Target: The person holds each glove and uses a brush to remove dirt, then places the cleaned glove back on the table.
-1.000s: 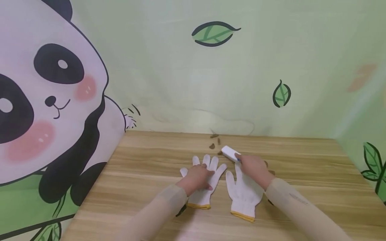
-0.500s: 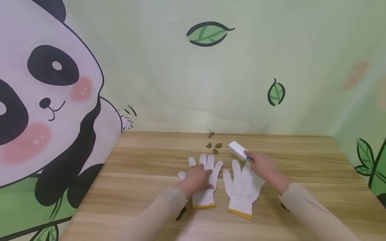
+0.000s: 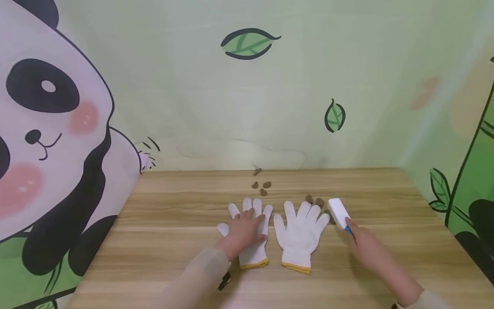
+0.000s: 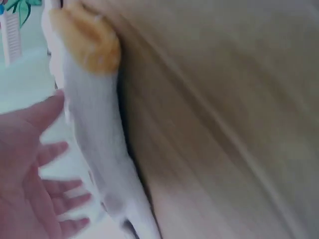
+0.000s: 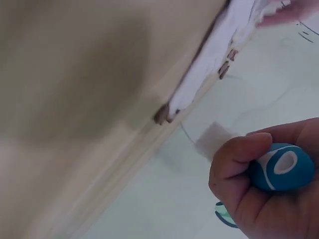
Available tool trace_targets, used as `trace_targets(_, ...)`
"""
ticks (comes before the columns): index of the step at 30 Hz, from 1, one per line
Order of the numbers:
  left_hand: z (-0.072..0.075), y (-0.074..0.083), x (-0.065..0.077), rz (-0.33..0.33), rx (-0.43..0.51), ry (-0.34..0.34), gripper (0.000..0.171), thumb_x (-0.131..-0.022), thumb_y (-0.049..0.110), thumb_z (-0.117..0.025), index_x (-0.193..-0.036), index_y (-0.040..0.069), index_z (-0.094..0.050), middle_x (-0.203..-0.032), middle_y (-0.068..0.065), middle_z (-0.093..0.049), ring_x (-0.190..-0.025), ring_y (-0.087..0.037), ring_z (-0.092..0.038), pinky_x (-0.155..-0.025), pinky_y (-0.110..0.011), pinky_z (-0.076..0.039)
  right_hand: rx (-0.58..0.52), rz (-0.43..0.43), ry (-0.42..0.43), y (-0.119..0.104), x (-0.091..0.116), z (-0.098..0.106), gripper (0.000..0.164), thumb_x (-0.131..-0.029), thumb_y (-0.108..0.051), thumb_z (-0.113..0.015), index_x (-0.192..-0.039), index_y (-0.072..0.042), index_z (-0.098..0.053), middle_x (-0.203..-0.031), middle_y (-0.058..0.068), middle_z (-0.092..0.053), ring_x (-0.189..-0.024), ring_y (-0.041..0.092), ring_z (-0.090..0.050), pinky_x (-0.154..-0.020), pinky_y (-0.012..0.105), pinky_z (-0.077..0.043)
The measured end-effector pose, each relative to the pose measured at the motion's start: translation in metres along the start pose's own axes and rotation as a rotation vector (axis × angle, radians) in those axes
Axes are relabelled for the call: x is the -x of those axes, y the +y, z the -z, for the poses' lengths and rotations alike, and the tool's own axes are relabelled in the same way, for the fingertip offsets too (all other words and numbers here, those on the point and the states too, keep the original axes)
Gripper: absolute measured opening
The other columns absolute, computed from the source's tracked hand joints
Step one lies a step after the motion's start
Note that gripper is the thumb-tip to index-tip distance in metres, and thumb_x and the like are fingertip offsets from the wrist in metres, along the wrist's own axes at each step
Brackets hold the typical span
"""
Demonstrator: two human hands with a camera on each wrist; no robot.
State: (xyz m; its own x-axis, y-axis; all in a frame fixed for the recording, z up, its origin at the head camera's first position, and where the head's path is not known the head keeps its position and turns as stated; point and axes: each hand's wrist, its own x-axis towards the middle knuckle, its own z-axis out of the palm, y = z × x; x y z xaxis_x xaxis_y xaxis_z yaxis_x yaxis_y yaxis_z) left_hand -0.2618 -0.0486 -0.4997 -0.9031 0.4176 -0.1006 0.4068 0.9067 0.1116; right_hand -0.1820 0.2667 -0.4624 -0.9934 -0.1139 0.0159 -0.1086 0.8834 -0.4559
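My left hand [image 3: 244,229] lies on the left white knit glove [image 3: 252,253], fingers spread over its palm; this glove has a yellow cuff. In the left wrist view the fingers of my left hand [image 4: 35,174] are apart and extended beside the glove [image 4: 102,119]. To its right a matching glove [image 3: 299,236] lies flat, fingers pointing away. My right hand [image 3: 364,246] grips the blue-and-white handle [image 5: 281,167] of a brush [image 3: 338,212]. The brush's white head stands just right of the right glove's fingers, bristles turned down toward the table.
Several small brown pieces [image 3: 267,184] lie on the wooden table [image 3: 185,193] behind the left glove. More brown pieces [image 3: 319,201] sit at the right glove's fingertips and beside the brush. A panda-printed backdrop [image 3: 185,86] stands behind the table.
My right hand has carried the brush rightward and nearer, off the right glove, baring its fingers and the brown pieces there. My left hand keeps its place on the left glove. The head view has turned right.
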Motion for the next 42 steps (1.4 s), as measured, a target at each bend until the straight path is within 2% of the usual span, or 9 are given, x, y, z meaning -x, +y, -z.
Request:
trace_targets(3, 0.0, 0.008, 0.001, -0.157, -0.016, 0.039, 0.053, -0.098, 0.043, -0.066, -0.145, 0.02, -0.058, -0.155, -0.015, -0.052, -0.143, -0.031, -0.051, -0.113, -0.048, -0.048, 0.056, -0.027, 0.005, 0.005, 0.016, -0.007, 0.049, -0.098, 0.002, -0.05, -0.14, 0.024, -0.041, -0.091, 0.032, -0.066, -0.075, 0.03, -0.062, -0.068, 0.047, -0.056)
trace_targets(6, -0.002, 0.022, 0.001, -0.299, -0.048, 0.026, 0.054, -0.099, 0.045, -0.064, -0.147, 0.021, -0.057, -0.156, -0.011, -0.052, -0.145, -0.027, -0.05, -0.115, -0.042, -0.048, 0.096, -0.025, 0.006, 0.009, 0.03, -0.014, 0.048, -0.096, 0.004, -0.053, -0.138, 0.024, -0.044, -0.096, 0.035, -0.067, -0.083, 0.036, -0.068, -0.074, 0.052, -0.058)
trace_targets(8, -0.004, 0.032, 0.001, -0.348, -0.06, -0.005, 0.06, -0.096, 0.05, -0.065, -0.148, 0.023, -0.055, -0.158, -0.008, -0.05, -0.147, -0.024, -0.048, -0.117, -0.039, -0.046, 0.098, -0.032, -0.019, 0.011, 0.038, -0.019, 0.048, -0.096, 0.003, -0.053, -0.138, 0.023, -0.044, -0.1, 0.035, -0.068, -0.089, 0.039, -0.07, -0.079, 0.053, -0.059)
trace_targets(10, -0.006, 0.044, 0.002, -0.361, -0.059, -0.051, 0.067, -0.093, 0.055, -0.067, -0.151, 0.024, -0.052, -0.162, -0.005, -0.046, -0.149, -0.023, -0.045, -0.12, -0.038, -0.042, 0.088, -0.062, -0.071, 0.012, 0.045, -0.024, 0.048, -0.099, 0.001, -0.05, -0.141, 0.022, -0.042, -0.109, 0.037, -0.067, -0.099, 0.043, -0.07, -0.087, 0.056, -0.058)
trace_targets(14, -0.009, 0.062, 0.006, -0.349, -0.076, -0.094, 0.073, -0.089, 0.059, -0.069, -0.152, 0.029, -0.049, -0.164, -0.001, -0.043, -0.151, -0.021, -0.043, -0.12, -0.038, -0.042, 0.063, -0.105, -0.123, 0.009, 0.052, -0.032, 0.049, -0.101, -0.002, -0.047, -0.145, 0.018, -0.04, -0.119, 0.039, -0.063, -0.112, 0.05, -0.065, -0.097, 0.061, -0.053)
trace_targets(21, -0.011, 0.075, 0.01, -0.293, -0.105, -0.105, 0.071, -0.088, 0.064, -0.067, -0.149, 0.031, -0.053, -0.161, 0.0, -0.046, -0.149, -0.019, -0.045, -0.118, -0.039, -0.044, 0.059, -0.092, -0.123, 0.005, 0.05, -0.038, 0.05, -0.102, -0.002, -0.047, -0.146, 0.018, -0.038, -0.127, 0.044, -0.057, -0.117, 0.056, -0.061, -0.098, 0.063, -0.052)
trace_targets(28, -0.009, 0.085, 0.018, -0.228, -0.099, -0.082, 0.071, -0.086, 0.065, -0.068, -0.146, 0.028, -0.057, -0.156, -0.002, -0.052, -0.143, -0.021, -0.051, -0.116, -0.04, -0.045, 0.063, -0.07, -0.095, 0.004, 0.046, -0.039, 0.05, -0.102, -0.003, -0.046, -0.148, 0.017, -0.038, -0.123, 0.042, -0.059, -0.115, 0.055, -0.062, -0.098, 0.063, -0.053)
trace_targets(37, -0.017, 0.097, 0.022, -0.138, -0.15, -0.074, 0.075, -0.085, 0.075, -0.062, -0.147, 0.033, -0.055, -0.15, 0.0, -0.055, -0.137, -0.018, -0.054, -0.114, -0.037, -0.045, 0.037, -0.004, -0.058, 0.011, 0.032, -0.037, 0.05, -0.099, 0.0, -0.052, -0.144, 0.018, -0.042, -0.104, 0.033, -0.066, -0.092, 0.039, -0.068, -0.082, 0.054, -0.058)
trace_targets(42, -0.017, 0.1, 0.025, -0.107, -0.177, -0.08, 0.076, -0.086, 0.078, -0.058, -0.148, 0.036, -0.053, -0.152, 0.002, -0.053, -0.136, -0.016, -0.054, -0.114, -0.034, -0.044, 0.039, 0.007, -0.084, 0.008, 0.017, -0.038, 0.052, -0.098, -0.001, -0.055, -0.144, 0.02, -0.041, -0.113, 0.042, -0.063, -0.103, 0.05, -0.067, -0.088, 0.058, -0.058)
